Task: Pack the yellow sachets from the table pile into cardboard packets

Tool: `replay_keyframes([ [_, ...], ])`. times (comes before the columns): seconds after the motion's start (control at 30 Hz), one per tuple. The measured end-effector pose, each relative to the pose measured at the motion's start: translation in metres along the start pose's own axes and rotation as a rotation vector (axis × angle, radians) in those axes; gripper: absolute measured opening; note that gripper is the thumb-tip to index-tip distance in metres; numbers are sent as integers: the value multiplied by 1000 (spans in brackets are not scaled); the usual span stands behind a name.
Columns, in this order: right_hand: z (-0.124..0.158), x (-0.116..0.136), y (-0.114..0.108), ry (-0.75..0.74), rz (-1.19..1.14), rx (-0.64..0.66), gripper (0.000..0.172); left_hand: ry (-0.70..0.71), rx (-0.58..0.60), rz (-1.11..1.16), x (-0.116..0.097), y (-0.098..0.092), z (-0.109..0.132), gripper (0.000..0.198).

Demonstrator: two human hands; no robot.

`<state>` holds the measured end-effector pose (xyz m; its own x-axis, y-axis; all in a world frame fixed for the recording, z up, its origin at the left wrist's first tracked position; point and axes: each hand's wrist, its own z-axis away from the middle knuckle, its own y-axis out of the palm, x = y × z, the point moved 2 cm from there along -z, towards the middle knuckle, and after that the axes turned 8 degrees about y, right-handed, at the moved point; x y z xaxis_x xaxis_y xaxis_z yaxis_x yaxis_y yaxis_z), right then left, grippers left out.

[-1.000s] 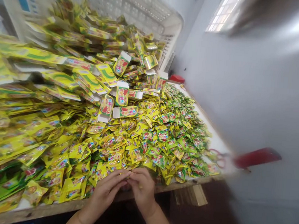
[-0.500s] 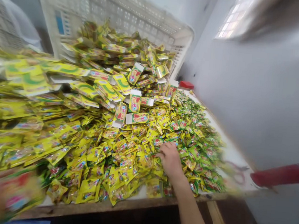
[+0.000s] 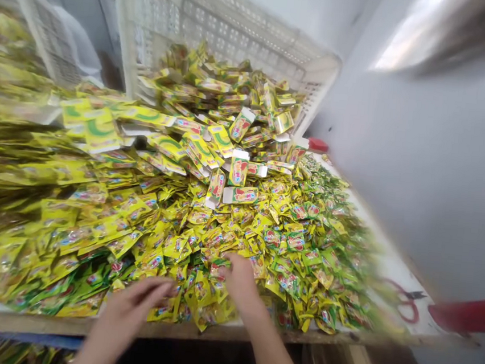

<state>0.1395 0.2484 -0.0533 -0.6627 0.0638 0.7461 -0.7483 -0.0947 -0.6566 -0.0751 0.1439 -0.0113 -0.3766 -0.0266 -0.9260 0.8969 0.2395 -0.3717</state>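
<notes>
Small yellow and green candy packets (image 3: 197, 292) lie in a deep, loose heap across the table. My left hand (image 3: 139, 295) is over the heap's front edge, fingers stretched forward and slightly blurred, with nothing visible in it. To its right, my right hand (image 3: 239, 276) reaches down into the packets. Its thumb and fingers close around a small green and red packet (image 3: 219, 268), though the fingertips are partly hidden. Beyond the hands, small printed cartons (image 3: 238, 169) with white flaps lie on top of the packets.
A white plastic crate (image 3: 321, 78) lies tipped at the back, cartons spilling from it. Red-handled scissors (image 3: 406, 303) lie on the right of the table, near a red object (image 3: 465, 315). Another small red item (image 3: 317, 145) sits by the crate. The wooden table edge (image 3: 185, 330) runs along the front.
My left hand has moved right from the lower left, and the larger packet blurred in it is gone from it. My right hand has shifted left and nearer the front edge. The view has turned left.
</notes>
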Motion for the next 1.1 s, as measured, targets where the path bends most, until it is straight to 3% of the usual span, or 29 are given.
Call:
replay_keyframes([
  [0.07, 2, 2, -2, -26, 17, 2, 29, 73, 200, -8, 3, 46, -25, 30],
  [0.13, 4, 3, -3, -47, 29, -19, 23, 140, 194, -137, 4, 81, -47, 30],
  [0.23, 8, 2, -3, -85, 35, -57, 17, 180, 159, -202, 3, 102, -64, 25],
  [0.37, 17, -1, -7, -190, -98, -84, 17, 203, 170, -164, 2, 95, -60, 11],
  [0.53, 32, -1, -20, -254, -327, -101, 40, 190, 179, -35, -8, 86, -48, 11],
  [0.67, 38, 4, -28, -184, -409, 33, 19, 220, 258, 156, -22, 87, -46, 10],
  [0.8, 41, 8, -42, -105, -475, 104, 20, 279, 402, 162, -32, 87, -51, 8],
  [0.9, 44, 1, -49, 4, -603, 189, 20, 490, 433, -103, -48, 74, -74, 15],
  [1.03, 50, -16, -49, 110, -753, 171, 25, 735, 179, -437, -81, 38, -139, 42],
  [1.1, 53, -20, -45, 160, -789, 181, 28, 876, 151, -654, -98, 27, -173, 56],
])
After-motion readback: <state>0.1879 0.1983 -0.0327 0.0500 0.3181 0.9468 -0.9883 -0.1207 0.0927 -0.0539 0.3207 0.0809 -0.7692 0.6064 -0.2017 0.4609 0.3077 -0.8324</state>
